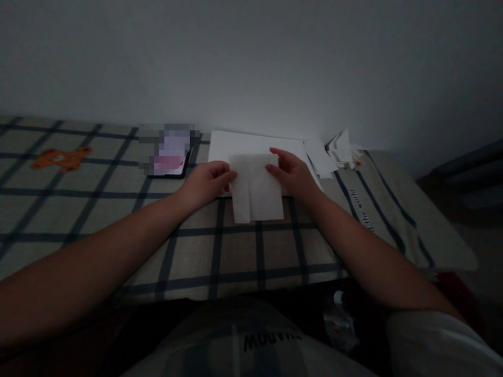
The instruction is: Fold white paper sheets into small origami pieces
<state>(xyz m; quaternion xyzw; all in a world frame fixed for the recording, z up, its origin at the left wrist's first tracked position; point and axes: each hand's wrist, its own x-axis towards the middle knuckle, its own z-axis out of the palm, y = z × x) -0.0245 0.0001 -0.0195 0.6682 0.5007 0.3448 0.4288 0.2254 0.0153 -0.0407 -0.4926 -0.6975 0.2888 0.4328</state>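
- Left hand [206, 181] pinches folded white paper [265, 195] at its left edge; right hand [295, 174], its upper right.
- Step, apparently: folding.
- Next calls for aligned edges.

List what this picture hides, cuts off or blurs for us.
Head view:
Phone: screen pixelated.
White sheet: lower middle behind folded paper.
Folded paper: far side turned away.
Lettering: start covered by right forearm.
Cloth: left end cut off by picture's edge.

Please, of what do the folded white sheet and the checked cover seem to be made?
Folded white sheet: probably thin matte paper, since straight creases and flat flaps show. Checked cover: likely dull cloth; its stripes bend softly at right.
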